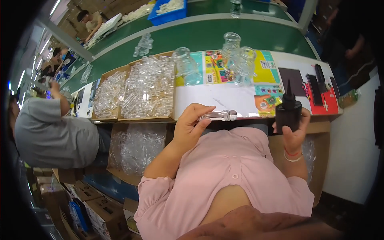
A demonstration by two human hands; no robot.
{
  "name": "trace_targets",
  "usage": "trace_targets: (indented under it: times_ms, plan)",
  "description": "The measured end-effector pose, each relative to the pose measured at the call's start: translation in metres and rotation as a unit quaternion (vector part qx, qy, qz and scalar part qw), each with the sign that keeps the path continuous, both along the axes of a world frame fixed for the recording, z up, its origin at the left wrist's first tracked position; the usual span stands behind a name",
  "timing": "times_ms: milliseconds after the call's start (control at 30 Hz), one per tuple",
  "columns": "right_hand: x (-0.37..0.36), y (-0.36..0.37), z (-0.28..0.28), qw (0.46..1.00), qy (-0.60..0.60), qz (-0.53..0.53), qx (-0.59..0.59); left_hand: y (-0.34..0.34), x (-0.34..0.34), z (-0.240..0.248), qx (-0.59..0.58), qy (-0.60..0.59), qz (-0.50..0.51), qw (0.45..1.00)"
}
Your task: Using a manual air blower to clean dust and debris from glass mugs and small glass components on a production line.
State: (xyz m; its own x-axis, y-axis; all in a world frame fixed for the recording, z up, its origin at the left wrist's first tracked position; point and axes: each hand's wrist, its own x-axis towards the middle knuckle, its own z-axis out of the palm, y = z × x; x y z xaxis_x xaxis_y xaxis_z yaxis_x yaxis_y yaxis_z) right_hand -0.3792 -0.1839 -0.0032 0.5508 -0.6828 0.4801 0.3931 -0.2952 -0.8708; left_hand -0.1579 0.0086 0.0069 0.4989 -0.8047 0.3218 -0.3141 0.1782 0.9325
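Observation:
Between the thumb and fingers of my left hand (192, 125) lies a clear, tube-like plastic piece (221, 116), held sideways with its rounded end to the right. My right hand (296, 130) grips a black squeeze bottle (289, 111) upright, its narrow pointed nozzle aimed up. The two are apart, in front of my body at the table's near edge. Beyond my left hand, a small clear part (219, 101) rests on the white work surface (192, 98). Larger clear assembled pieces (188, 72) stand farther back, two more of them grouped to the right.
Left of my hands, open cardboard boxes (173, 96) hold heaped clear plastic parts (146, 90). A black phone-like slab (314, 90) lies at the right. Below the table edge sits a box of clear plastic (140, 148). A co-worker in grey (60, 132) sits at the left.

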Motion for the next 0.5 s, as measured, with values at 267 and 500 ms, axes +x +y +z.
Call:
trace_targets:
  times_ms: [267,500]
  plan:
    - [0.043,0.0,0.056,0.975,-0.173,0.069,0.118,0.002,-0.001,0.003,-0.193,0.119,0.022,0.974]
    - [0.113,-0.005,0.07,0.88,-0.317,0.149,0.321,-0.01,0.003,-0.004,-0.234,0.147,0.006,0.961]
